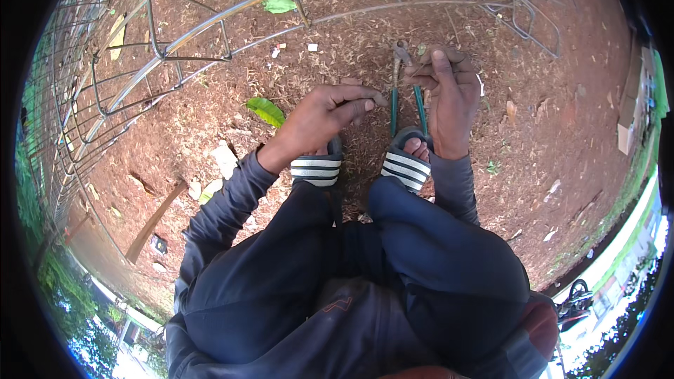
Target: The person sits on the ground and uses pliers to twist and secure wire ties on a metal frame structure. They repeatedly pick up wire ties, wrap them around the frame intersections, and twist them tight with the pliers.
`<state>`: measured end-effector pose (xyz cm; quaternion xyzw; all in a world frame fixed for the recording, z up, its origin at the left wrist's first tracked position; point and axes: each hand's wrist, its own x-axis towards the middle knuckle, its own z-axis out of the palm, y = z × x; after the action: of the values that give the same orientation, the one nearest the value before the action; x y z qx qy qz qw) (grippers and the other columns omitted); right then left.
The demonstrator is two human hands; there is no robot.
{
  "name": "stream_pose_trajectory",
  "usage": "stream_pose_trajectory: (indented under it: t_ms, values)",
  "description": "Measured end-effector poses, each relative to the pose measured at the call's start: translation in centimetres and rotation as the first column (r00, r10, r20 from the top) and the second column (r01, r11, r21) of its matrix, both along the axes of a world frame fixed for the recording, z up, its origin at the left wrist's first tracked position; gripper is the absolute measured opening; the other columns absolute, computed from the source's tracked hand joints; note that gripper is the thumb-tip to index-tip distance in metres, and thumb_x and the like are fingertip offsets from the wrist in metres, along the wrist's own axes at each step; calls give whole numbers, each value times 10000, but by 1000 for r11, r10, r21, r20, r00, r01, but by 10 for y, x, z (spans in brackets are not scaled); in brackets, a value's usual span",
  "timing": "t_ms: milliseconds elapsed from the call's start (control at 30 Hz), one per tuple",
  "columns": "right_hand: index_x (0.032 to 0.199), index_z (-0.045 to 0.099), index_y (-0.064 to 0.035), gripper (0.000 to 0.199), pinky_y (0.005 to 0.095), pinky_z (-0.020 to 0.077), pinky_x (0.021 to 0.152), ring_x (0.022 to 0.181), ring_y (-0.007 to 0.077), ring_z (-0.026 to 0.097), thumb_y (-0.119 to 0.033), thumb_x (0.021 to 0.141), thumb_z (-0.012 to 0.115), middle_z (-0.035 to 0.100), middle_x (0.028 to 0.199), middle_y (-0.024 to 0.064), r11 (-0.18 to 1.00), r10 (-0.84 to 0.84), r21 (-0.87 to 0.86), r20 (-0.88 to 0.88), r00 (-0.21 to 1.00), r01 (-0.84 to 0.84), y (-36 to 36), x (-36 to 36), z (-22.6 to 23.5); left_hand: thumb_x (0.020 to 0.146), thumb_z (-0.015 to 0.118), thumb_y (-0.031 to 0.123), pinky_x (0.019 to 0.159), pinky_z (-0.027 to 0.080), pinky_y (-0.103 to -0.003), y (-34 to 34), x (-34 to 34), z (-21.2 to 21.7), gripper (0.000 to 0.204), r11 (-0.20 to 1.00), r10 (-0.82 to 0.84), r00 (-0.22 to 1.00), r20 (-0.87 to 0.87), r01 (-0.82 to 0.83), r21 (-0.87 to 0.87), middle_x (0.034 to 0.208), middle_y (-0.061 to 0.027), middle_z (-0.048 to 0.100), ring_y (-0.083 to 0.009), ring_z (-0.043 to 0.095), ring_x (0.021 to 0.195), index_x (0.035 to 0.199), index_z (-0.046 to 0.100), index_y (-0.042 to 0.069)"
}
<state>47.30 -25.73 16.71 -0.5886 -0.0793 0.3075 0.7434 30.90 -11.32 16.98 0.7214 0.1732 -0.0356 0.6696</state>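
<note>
My left hand [328, 116] is in front of my left foot, thumb and forefinger brought together and pointing right; anything thin between them is too small to make out. My right hand [449, 95] is raised beyond my right foot with its fingers curled in, and what they may hold cannot be made out. Between the two hands, a pair of pincers [394, 109] with green handles lies on the ground, its metal jaws away from me. My right fingers partly cover the jaw end of the tool.
A long cage of bent steel rebar [210, 22] curves across the far side and down the left. Loose wire hoops [523, 17] lie at the far right. Green leaves [266, 111], a wooden strip [156, 223] and scraps litter the brown soil. My sandals [316, 170] are close below my hands.
</note>
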Motion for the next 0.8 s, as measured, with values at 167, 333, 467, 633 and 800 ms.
stream_pose_trajectory:
  t_ms: [167, 333, 467, 633, 800]
  values:
    - [1124, 602, 11, 185, 339, 630, 698, 868, 235, 739, -141, 1019, 615, 682, 955, 112, 999, -6, -50, -320, 947, -10, -17, 4, -27, 911, 605, 85, 686, 551, -448, -34, -11, 10, 264, 760, -99, 995, 20, 62, 646, 872, -147, 696, -365, 684, 719, 1161, 670, 32]
    - [1164, 570, 49, 250, 356, 631, 703, 829, 257, 733, -152, 1020, 606, 671, 978, 134, 996, -62, -71, -247, 967, 45, -15, 5, -26, 989, 582, 123, 687, 541, -350, -19, -8, -13, 227, 985, -1, 1000, 0, 1, 171, 889, -72, 689, -213, 666, 673, 1186, 676, 60]
    - [1224, 549, 61, 299, 403, 631, 801, 894, 275, 723, -162, 1030, 596, 646, 1004, 119, 999, 36, 32, -250, 968, -29, -17, 9, -17, 1036, 545, 165, 670, 505, -299, -8, -7, -5, 247, 874, -61, 967, -247, -68, -481, 825, -33, 646, -131, 599, 675, 1220, 657, 45]
    - [1221, 595, 27, 268, 456, 581, 968, 1036, 267, 682, -164, 1033, 589, 620, 1012, 74, 886, 333, 440, -386, 860, -145, -22, 6, -20, 1059, 505, 173, 557, 398, -237, 14, -13, 2, 279, 392, -217, 956, -197, -100, -915, 675, 20, 458, -65, 427, 585, 1255, 622, 12]
    - [1196, 616, 13, 266, 507, 554, 1036, 1036, 233, 666, -192, 1027, 596, 635, 1052, 80, 875, 380, 403, -224, 897, -270, -30, -1, -24, 1065, 492, 184, 519, 347, -196, 4, -10, -5, 303, 544, -206, 957, -202, -59, -837, 660, 48, 371, -33, 371, 567, 1268, 601, -13]
